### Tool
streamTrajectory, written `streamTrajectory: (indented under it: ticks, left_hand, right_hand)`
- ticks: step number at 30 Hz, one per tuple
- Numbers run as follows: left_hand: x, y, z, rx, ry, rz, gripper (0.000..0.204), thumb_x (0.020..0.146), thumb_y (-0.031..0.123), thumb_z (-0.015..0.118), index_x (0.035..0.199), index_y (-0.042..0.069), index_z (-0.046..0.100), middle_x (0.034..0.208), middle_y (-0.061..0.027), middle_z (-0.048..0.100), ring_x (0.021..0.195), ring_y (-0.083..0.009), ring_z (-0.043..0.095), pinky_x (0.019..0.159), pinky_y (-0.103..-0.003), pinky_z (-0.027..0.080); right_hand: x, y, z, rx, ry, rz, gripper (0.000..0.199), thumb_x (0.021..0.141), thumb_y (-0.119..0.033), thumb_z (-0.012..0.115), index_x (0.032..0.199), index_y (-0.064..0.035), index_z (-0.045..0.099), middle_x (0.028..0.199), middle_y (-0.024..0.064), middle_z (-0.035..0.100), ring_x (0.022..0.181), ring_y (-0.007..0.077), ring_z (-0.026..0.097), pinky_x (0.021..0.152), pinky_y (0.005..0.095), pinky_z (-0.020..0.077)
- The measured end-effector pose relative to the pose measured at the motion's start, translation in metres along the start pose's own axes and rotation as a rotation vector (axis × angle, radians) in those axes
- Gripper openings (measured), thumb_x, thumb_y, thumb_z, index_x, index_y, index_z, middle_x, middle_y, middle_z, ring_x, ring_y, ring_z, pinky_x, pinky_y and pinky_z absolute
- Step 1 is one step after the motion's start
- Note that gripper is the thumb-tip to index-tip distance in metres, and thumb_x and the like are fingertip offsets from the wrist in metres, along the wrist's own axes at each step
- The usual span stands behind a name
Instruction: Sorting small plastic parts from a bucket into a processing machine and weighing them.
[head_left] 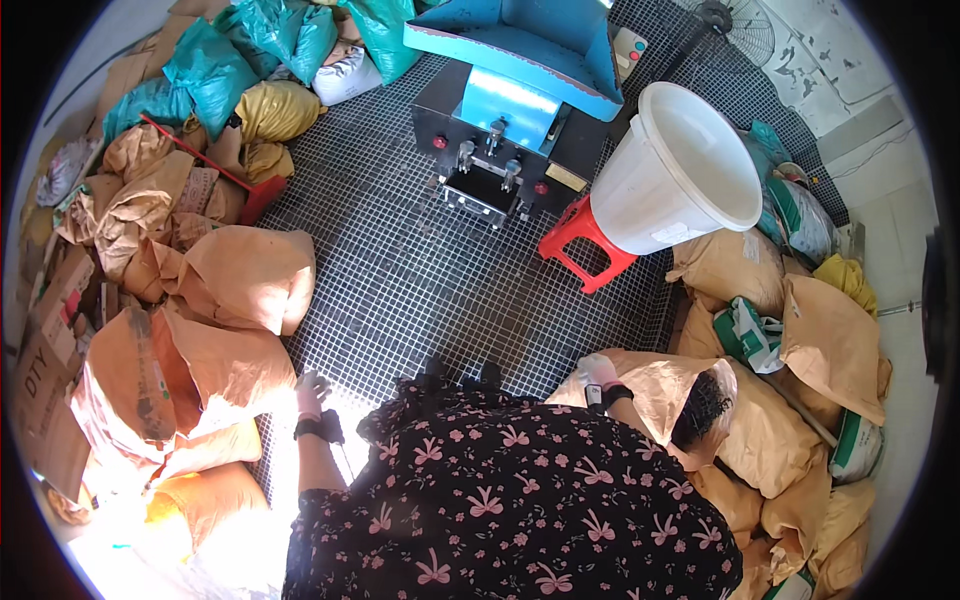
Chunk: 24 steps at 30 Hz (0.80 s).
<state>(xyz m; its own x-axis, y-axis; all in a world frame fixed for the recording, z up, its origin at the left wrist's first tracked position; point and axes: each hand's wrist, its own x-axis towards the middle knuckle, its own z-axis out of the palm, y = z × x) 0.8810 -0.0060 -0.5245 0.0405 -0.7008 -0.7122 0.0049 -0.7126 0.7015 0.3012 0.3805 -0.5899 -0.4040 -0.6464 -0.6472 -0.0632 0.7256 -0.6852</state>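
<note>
My right hand (600,372), gloved and with a dark wristband, rests on the rim of an open brown paper sack (655,390); its fingers seem to grip the edge. Dark material (703,408) shows in the sack's mouth. My left hand (312,390), also gloved with a dark wristband, hangs with curled fingers beside a large brown sack (225,370) on my left. Whether it touches that sack is unclear. My dark flowered top (500,500) fills the lower middle of the view.
A metal grid floor (420,290) stretches ahead to a blue and black machine (505,110). A big white bucket (680,170) leans on a red stool (585,242). Brown, yellow and green sacks pile up on both sides. A red-handled tool (255,192) lies at the left.
</note>
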Motion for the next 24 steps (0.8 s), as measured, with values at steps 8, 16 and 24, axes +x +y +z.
streamTrajectory:
  ticks: [8, 16, 24]
  left_hand:
    - [0.012, -0.032, -0.007, -0.079, 0.045, -0.13, 0.033, 0.08, 0.023, 0.053, 0.108, 0.006, 0.045, 0.083, -0.0092, 0.054, 0.066, -0.0216, 0.055, 0.055, -0.037, 0.05]
    - [0.008, -0.064, -0.016, -0.106, 0.081, -0.177, 0.032, 0.082, 0.024, 0.05, 0.106, 0.004, 0.045, 0.084, -0.0094, 0.054, 0.069, -0.0218, 0.056, 0.054, -0.035, 0.049]
    - [0.005, -0.046, 0.003, -0.045, 0.072, -0.129, 0.034, 0.081, 0.023, 0.052, 0.108, 0.003, 0.044, 0.084, -0.0095, 0.053, 0.067, -0.0225, 0.056, 0.055, -0.036, 0.05]
  right_hand:
    - [-0.022, -0.103, 0.034, -0.021, 0.162, 0.171, 0.025, 0.079, -0.023, 0.054, 0.083, 0.0008, 0.059, 0.068, 0.0107, 0.061, 0.061, 0.0179, 0.06, 0.06, 0.0332, 0.0496]
    - [0.005, 0.0, 0.026, -1.136, -0.066, -0.297, 0.022, 0.073, -0.025, 0.058, 0.085, -0.0073, 0.062, 0.082, 0.0117, 0.064, 0.078, 0.0298, 0.062, 0.069, 0.0413, 0.0496]
    - [-0.005, -0.028, 0.031, -1.098, -0.109, -0.184, 0.019, 0.073, -0.024, 0.054, 0.083, -0.0115, 0.064, 0.089, 0.0125, 0.064, 0.083, 0.0313, 0.062, 0.072, 0.0399, 0.0492]
